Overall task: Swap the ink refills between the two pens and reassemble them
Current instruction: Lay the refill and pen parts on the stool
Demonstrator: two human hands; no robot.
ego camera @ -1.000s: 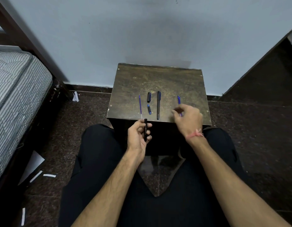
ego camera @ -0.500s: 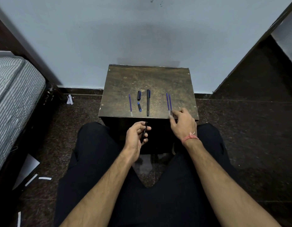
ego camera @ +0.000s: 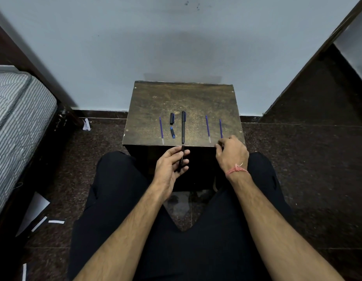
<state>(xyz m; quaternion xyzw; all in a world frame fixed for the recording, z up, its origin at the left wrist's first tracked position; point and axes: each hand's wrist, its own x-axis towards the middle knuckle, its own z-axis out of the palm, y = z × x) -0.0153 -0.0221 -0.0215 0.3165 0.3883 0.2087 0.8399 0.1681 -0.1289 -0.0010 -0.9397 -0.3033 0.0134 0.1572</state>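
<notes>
My left hand (ego camera: 172, 165) holds a black pen barrel (ego camera: 181, 158) just in front of the small wooden table (ego camera: 184, 98). My right hand (ego camera: 231, 153) pinches the near end of a blue refill (ego camera: 220, 128) at the table's right front edge. A second blue refill (ego camera: 207, 127) lies just left of it. A third blue refill (ego camera: 161, 128) lies at the left. Between them rest a black cap (ego camera: 172, 118), a small blue tip piece (ego camera: 173, 132) and a whole black pen (ego camera: 183, 126).
The table stands against a pale wall. A bed with a striped mattress (ego camera: 15, 110) is to the left, with paper scraps (ego camera: 42, 222) on the dark floor. My legs in black trousers fill the foreground.
My right hand moved right along the front edge, and the refill it holds now lies apart from the second one. The left hand keeps the barrel, now slightly more upright.
</notes>
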